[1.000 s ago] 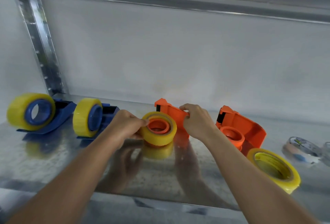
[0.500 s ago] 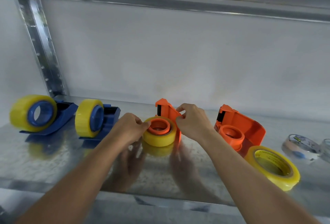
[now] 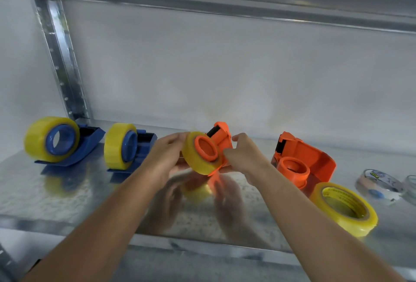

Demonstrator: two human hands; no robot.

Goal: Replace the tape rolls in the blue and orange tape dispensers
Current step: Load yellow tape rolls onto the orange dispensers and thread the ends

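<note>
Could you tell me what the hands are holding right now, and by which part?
Both hold the orange dispenser with its yellow roll: left hand on the roll's left side, right hand gripping the dispenser's right edge.

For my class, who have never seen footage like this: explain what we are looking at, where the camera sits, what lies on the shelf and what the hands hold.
There is no machine here: a person works with bare hands, filmed by a camera worn on the head, looking forward and down. On the metal shelf stand two blue dispensers, both loaded with yellow tape. The left hand and right hand together hold an orange dispenser carrying a yellow roll, lifted off the shelf. Further right lie an empty orange dispenser, a loose yellow roll and clear tape rolls.
</note>
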